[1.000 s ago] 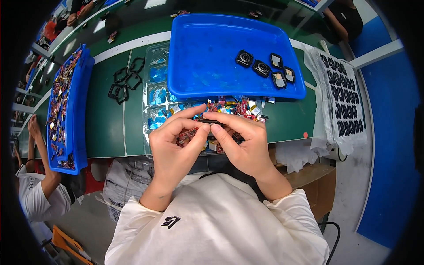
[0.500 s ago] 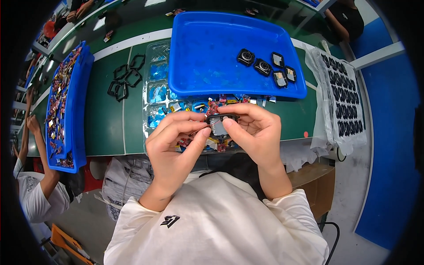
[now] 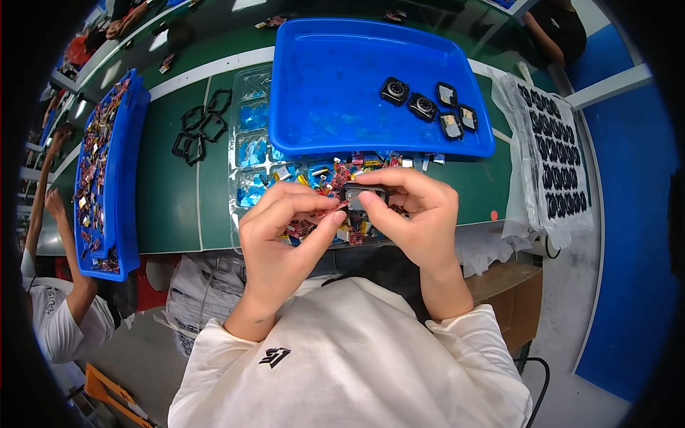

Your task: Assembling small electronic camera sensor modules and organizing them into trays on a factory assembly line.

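Note:
My right hand (image 3: 421,210) grips a black watch case (image 3: 352,187) with a rounded square rim, tilted, its thumb lying over the opening. Between the thumb and fingertips of my left hand (image 3: 282,221) is a small red circuit board (image 3: 333,212), close beside the case's left edge. Whether a wire joins board and case is too small to tell. Below and behind both hands, a clear plastic tray (image 3: 235,153) holds many loose red boards (image 3: 342,173) and blue film pieces (image 3: 252,150).
Beyond my hands, a blue tray (image 3: 335,78) carries several watch cases (image 3: 422,107). Black frames (image 3: 212,127) lie on the green table (image 3: 168,207). A long blue bin (image 3: 127,192) of boards stands left. Rows of black parts (image 3: 560,150) sit at right. A co-worker's arm (image 3: 68,235) is far left.
The red board in my left hand now shows beside the case, a little apart from it. The case has tilted in my right hand, so less of its inside shows.

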`<action>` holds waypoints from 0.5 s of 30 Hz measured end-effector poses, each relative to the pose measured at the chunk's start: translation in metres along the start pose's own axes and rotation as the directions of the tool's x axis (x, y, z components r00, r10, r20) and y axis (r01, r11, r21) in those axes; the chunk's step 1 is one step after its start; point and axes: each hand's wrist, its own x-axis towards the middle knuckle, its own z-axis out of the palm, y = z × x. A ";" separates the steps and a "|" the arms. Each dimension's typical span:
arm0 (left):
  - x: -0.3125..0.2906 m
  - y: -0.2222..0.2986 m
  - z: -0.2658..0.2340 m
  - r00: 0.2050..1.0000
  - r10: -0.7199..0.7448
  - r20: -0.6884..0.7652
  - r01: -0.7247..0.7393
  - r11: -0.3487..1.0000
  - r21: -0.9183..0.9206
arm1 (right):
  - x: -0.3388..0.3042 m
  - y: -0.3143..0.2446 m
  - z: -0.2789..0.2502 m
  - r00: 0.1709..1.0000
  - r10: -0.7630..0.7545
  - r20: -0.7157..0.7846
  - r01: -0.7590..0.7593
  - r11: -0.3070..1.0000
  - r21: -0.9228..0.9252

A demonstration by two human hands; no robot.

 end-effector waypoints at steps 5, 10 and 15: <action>0.001 0.000 -0.003 0.994 0.057 0.096 -0.074 0.981 0.180 | 0.004 0.005 -0.002 0.948 -0.318 -0.022 0.291 0.890 -0.351; -0.001 -0.002 -0.003 0.971 -0.153 0.184 0.188 0.963 -0.192 | 0.006 0.014 0.001 0.890 -0.454 -0.031 0.422 0.849 -0.317; -0.003 -0.009 -0.003 0.935 -0.284 0.214 0.353 0.815 -0.460 | 0.000 0.014 0.002 0.944 -0.331 -0.011 0.323 0.928 -0.188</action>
